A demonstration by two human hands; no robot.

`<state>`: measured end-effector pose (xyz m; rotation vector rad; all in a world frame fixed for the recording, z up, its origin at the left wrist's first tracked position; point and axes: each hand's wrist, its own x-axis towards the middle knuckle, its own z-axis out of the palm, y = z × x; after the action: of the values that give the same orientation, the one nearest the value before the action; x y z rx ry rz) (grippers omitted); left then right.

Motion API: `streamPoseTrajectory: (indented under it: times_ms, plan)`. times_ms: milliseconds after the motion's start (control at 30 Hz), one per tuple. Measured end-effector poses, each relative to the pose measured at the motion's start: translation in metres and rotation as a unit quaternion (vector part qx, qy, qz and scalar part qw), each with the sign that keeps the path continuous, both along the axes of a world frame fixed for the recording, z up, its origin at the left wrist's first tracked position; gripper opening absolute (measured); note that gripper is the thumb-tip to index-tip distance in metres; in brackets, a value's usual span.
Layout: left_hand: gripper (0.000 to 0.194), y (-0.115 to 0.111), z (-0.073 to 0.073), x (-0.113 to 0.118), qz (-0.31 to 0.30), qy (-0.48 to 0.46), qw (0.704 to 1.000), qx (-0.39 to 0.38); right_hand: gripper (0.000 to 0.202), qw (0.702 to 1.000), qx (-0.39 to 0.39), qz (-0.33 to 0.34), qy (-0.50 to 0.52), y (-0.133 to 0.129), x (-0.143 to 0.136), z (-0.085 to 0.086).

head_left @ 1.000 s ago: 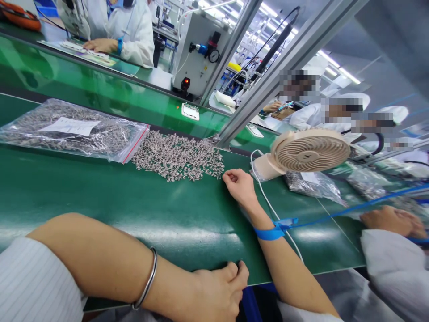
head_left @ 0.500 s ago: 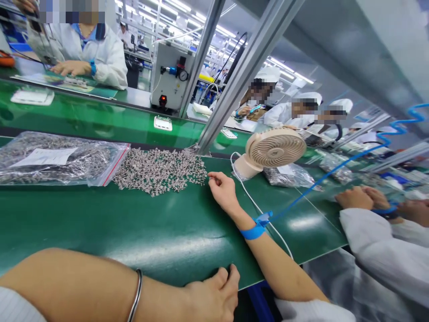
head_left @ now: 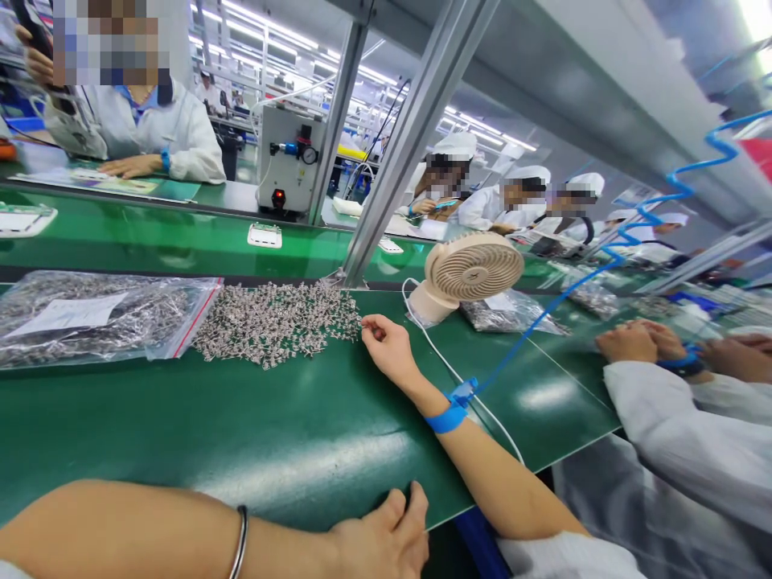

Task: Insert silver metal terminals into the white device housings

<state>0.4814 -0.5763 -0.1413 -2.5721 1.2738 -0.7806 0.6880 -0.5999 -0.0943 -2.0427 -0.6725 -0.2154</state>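
The zip bag (head_left: 129, 334) of small metal parts has a white label (head_left: 69, 314); its print is too small to read. Loose metal parts (head_left: 277, 322) lie beside it on the green desk (head_left: 241, 418). The right hand (head_left: 389, 347) is at their edge, its grip closed; I cannot tell if it holds one. The left hand (head_left: 383, 539) is at the front edge, grip unclear.

the bottom edge cuts off part of the left hand (head_left: 379, 540). what sits between the fingertips of the right hand (head_left: 391, 350), if anything, is too small to tell. the left edge cuts off the big bag (head_left: 138, 322), and the words on its label (head_left: 69, 314) are too blurry to read. the fan (head_left: 474, 267) hides part of the small bag (head_left: 512, 314).
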Motion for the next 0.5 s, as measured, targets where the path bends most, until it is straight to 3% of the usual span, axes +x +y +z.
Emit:
streamPoseTrajectory:
  times_ms: [267, 500]
  plan:
    - [0.016, -0.0016, -0.0015, 0.0007, 0.005, -0.012, 1.0, -0.01, 0.008, 1.0, 0.004, 0.012, 0.016, 0.0018, -0.0066, 0.0064]
    - [0.018, 0.0009, -0.0038, 0.0023, 0.002, -0.026, 0.999, -0.031, 0.014, 0.999, 0.022, 0.015, 0.036, 0.0023, -0.0076, 0.0071]
